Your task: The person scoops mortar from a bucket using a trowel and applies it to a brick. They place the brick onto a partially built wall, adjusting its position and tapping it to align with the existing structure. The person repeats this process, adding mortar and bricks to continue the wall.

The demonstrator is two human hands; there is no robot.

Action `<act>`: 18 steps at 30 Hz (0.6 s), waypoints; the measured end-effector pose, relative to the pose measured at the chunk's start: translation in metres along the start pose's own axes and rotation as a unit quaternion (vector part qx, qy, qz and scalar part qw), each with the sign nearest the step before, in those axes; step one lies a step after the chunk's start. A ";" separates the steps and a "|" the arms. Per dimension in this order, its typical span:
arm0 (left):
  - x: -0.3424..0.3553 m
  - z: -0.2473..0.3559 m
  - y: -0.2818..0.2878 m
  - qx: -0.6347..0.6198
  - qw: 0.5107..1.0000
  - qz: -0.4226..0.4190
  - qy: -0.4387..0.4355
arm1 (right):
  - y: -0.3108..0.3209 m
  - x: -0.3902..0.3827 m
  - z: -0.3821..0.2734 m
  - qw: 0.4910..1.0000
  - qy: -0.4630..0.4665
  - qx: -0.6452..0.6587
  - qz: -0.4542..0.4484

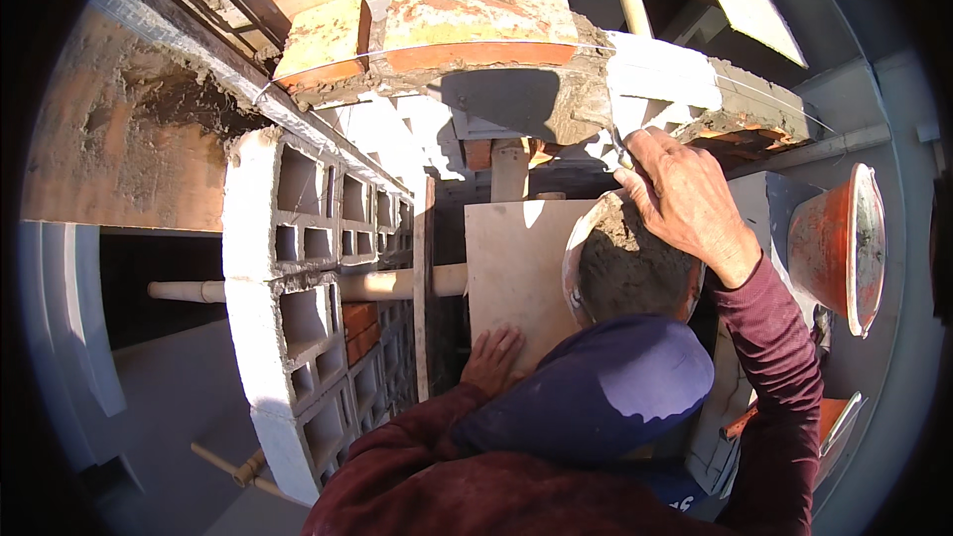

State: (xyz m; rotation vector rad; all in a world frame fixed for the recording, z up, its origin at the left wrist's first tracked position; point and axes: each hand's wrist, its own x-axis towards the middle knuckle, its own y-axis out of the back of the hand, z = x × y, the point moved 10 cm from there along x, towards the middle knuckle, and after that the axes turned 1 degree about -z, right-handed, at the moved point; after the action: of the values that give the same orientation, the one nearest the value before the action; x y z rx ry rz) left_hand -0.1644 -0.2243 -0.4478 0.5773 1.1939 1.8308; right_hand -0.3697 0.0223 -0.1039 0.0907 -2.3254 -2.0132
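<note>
My right hand [690, 194] is closed round the handle of a trowel [622, 151]. Its blade is against the wet mortar at the inner side of the brick course, beside a white sunlit block [660, 69]. Below that hand is a bucket [573, 283] holding grey mortar [630, 263]. My left hand [493, 357] lies flat, fingers stretched, on a pale wooden board [516, 253]. A large orange brick [481, 20] and a smaller brick [326, 40] sit along the course, with a taut string [437, 43] running in front of them. My bent knee [606, 377] hides part of the bucket.
Stacked hollow blocks [253, 238] stand at the left, with a bamboo pole [397, 284] passing by them. Farther left is a mortar-smeared board [99, 139]. An orange bucket [839, 248] is at the right, with another bucket [834, 427] partly hidden below it.
</note>
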 end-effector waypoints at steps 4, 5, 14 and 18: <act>0.003 -0.001 0.001 -0.011 1.000 -0.014 0.002 | -0.028 0.026 0.020 0.996 -0.022 -0.059 0.056; 0.002 0.000 0.003 -0.015 1.000 -0.009 0.002 | -0.029 0.027 0.023 0.994 -0.021 -0.073 0.073; 0.001 0.001 0.002 -0.016 1.000 0.005 0.002 | 0.007 -0.057 0.070 0.977 -0.125 -0.066 0.162; -0.003 -0.002 0.003 -0.013 1.000 -0.010 0.000 | -0.026 -0.023 0.008 0.994 -0.028 -0.053 0.093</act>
State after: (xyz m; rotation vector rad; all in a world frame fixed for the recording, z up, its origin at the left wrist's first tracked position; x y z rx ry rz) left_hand -0.1657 -0.2280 -0.4453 0.5475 1.1709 1.8264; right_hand -0.3472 0.0288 -0.1315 -0.1847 -2.1607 -2.0662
